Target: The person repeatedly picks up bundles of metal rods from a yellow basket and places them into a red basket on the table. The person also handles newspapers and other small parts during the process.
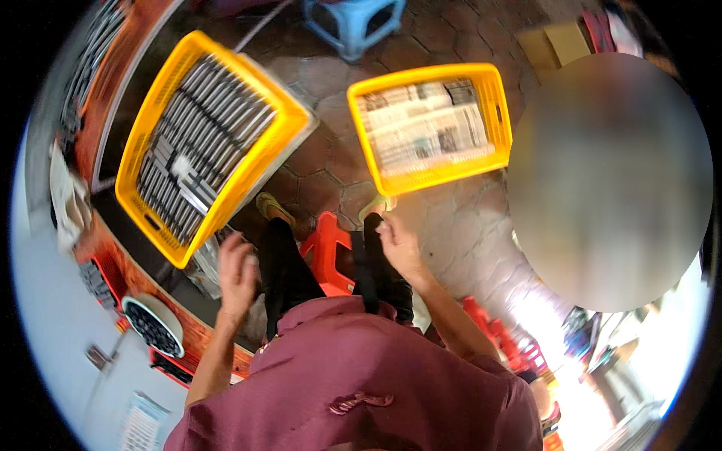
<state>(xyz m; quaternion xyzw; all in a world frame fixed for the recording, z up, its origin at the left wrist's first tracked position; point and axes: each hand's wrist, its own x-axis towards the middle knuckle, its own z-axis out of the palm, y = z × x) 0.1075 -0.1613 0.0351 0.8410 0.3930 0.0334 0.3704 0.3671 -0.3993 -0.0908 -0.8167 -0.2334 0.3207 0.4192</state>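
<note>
Apparently neither of the person's hands has hold of anything large. Left hand (237,276) hangs just beside the near end of a yellow basket (289,113), its fingers loosely bent and partly open, with nothing seen in them. Right hand (400,245) is above the right knee, nearest to a second yellow basket (444,177) but apart from it; its fingers curl inward (motion blurs them), so I cannot tell whether they hold something small. Packed side by side in rows, dark and silvery rods (207,113) fill the left-hand basket. Newspaper (429,124) covers the inside of the other, which rests on the tiled floor (320,194). Between the legs stands a red stool (325,259).
</note>
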